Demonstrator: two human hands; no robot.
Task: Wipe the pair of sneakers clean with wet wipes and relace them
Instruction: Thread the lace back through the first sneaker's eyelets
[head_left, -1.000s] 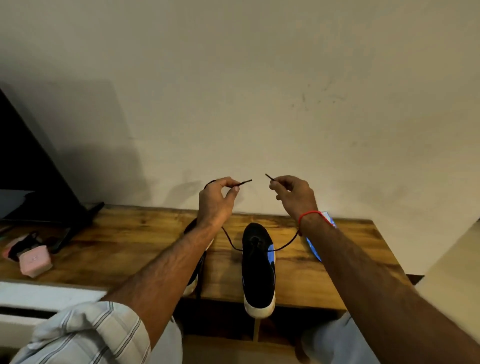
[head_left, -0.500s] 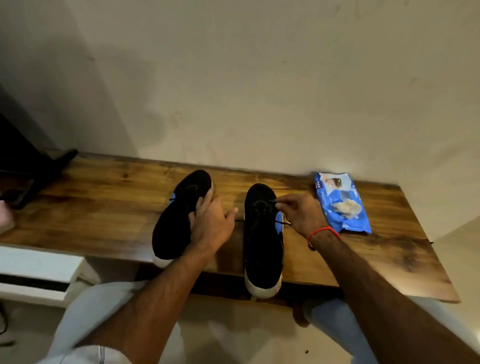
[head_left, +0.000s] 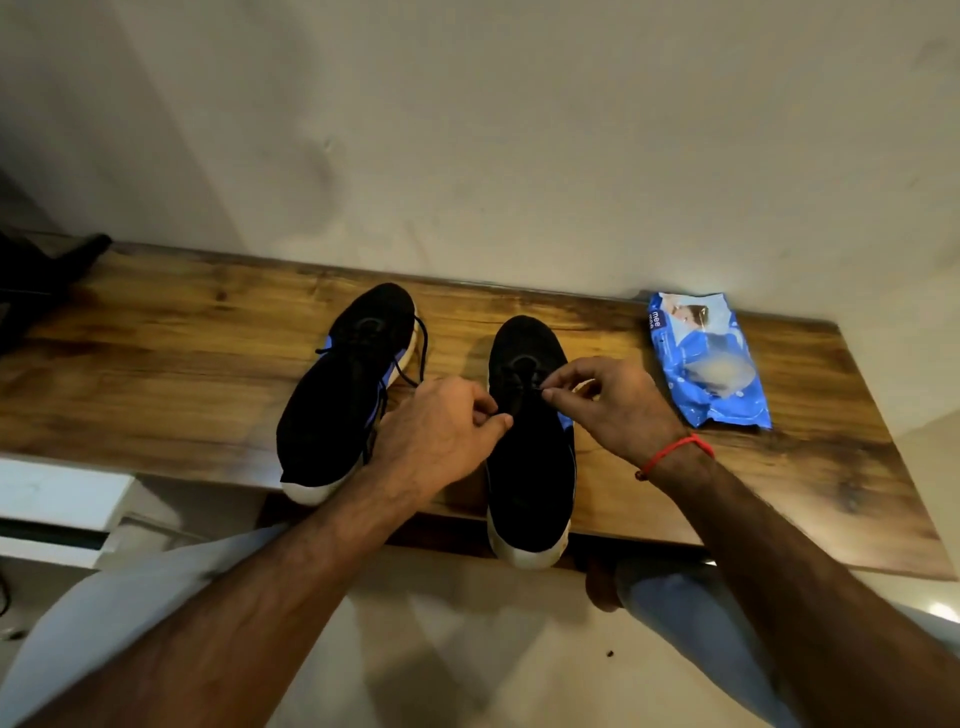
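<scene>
Two black sneakers with white soles lie on a wooden table (head_left: 156, 364), toes toward me. The left sneaker (head_left: 343, 384) has a loose black lace trailing beside it. Over the right sneaker (head_left: 530, 467), my left hand (head_left: 441, 436) pinches one end of its black lace at the shoe's left side. My right hand (head_left: 608, 405) pinches the other end above the eyelets, thumb against forefinger. A blue pack of wet wipes (head_left: 706, 358) lies flat at the right, apart from both hands.
A wall rises directly behind the table. A dark object (head_left: 47, 280) sits at the table's far left. A white ledge (head_left: 57, 504) lies below the left front edge. My knees are under the table's front edge.
Both hands came down from head height, where they held the lace ends stretched out, to the right sneaker. The view tilted down, bringing the wipes pack into sight.
</scene>
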